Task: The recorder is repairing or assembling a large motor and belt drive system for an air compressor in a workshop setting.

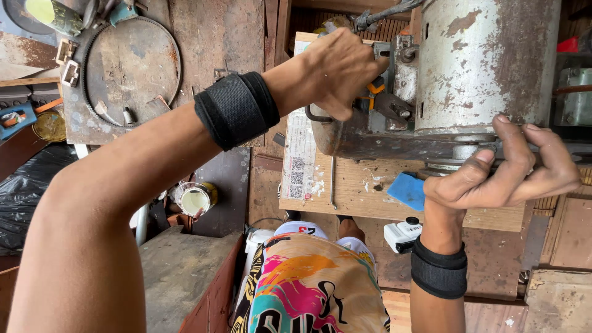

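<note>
A big grey, rust-flaked cylindrical motor lies on a wooden board. My left hand, with a black band on the wrist, is closed at the motor's left end over a small tool with an orange part; most of the tool is hidden by the fingers. My right hand curls its fingers around the metal rim at the motor's lower edge. A blue block lies on the board just left of that hand.
A round rusty plate with a belt around it lies at the upper left. An open can of pale paint and a black bag are below it. A small white device sits by my right wrist.
</note>
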